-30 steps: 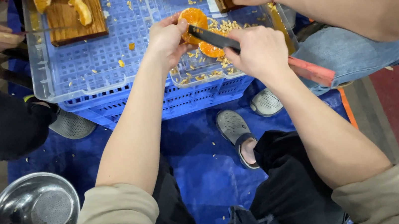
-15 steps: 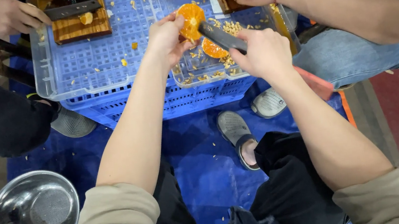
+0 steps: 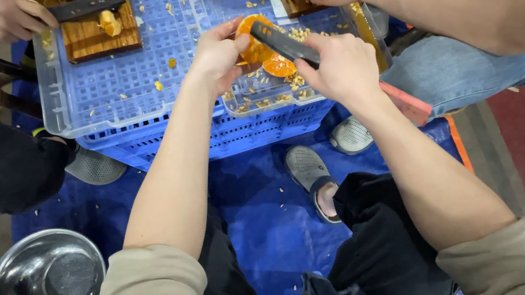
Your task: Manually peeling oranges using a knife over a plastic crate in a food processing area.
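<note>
1. Since half a second ago, the orange half [image 3: 251,37] has been kept raised against the dark knife blade [image 3: 283,43].
2. Its flesh is partly hidden by the blade.
3. Another orange half [image 3: 279,66] and seeds are held in the clear tray [image 3: 53,105] on the blue crate [image 3: 261,131].
4. Left hand [image 3: 219,53] fingers are clamped on the fruit; right hand [image 3: 342,69] fingers are wrapped round the knife.

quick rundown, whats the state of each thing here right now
orange half: cut open, held up in left hand
knife: gripped in right hand, blade against the orange half
second orange half: lying cut face up in the clear tray
steel bowl: upright on the floor
wooden board: lying flat, fruit piece on it
</note>
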